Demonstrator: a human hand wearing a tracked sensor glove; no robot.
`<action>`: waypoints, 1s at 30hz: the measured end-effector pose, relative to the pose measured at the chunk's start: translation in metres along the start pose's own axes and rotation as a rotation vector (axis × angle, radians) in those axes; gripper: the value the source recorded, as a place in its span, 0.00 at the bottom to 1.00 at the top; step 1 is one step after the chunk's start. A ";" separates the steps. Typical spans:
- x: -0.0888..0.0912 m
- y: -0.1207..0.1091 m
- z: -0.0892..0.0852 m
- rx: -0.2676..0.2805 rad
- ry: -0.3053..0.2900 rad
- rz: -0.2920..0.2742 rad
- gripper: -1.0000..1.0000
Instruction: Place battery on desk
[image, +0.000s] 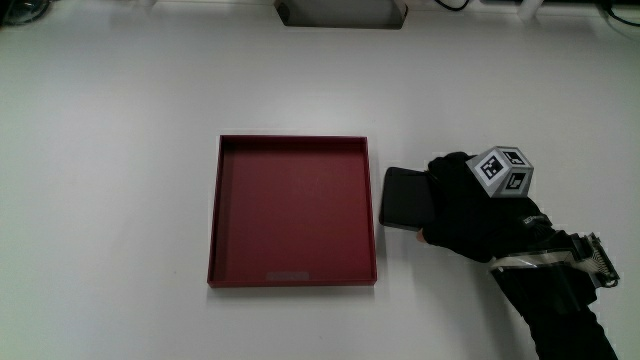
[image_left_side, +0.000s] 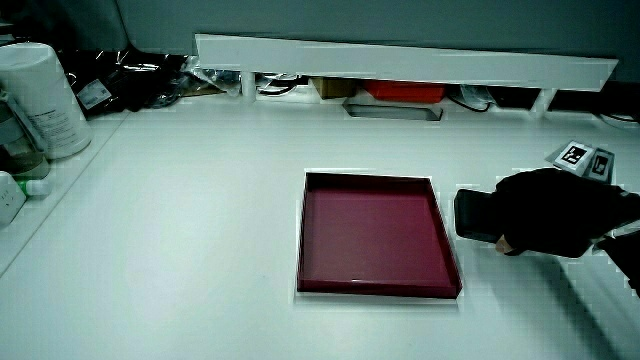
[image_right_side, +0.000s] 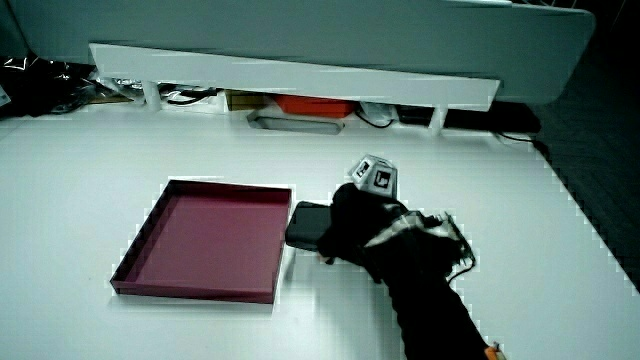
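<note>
A flat black battery (image: 403, 198) lies on the white desk right beside the red tray (image: 290, 142), on the desk and outside the tray. The gloved hand (image: 465, 210) rests over the battery's end away from the tray, its fingers curled around it. The patterned cube (image: 503, 170) sits on the hand's back. Both side views show the battery (image_left_side: 472, 215) (image_right_side: 306, 224) flat between the tray (image_left_side: 370, 178) (image_right_side: 230, 186) and the hand (image_left_side: 550, 212) (image_right_side: 355, 230). About half of the battery is hidden under the glove.
The tray holds nothing. A low white partition (image_left_side: 400, 55) runs along the table's edge farthest from the person, with a grey tray (image_left_side: 392, 110) and cables under it. A white canister (image_left_side: 40, 100) stands at the table's corner in a side view.
</note>
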 end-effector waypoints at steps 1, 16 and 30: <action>0.004 0.001 -0.003 -0.007 0.008 -0.004 0.50; 0.041 0.016 -0.034 -0.051 0.027 -0.093 0.50; 0.043 0.016 -0.038 -0.097 0.022 -0.121 0.38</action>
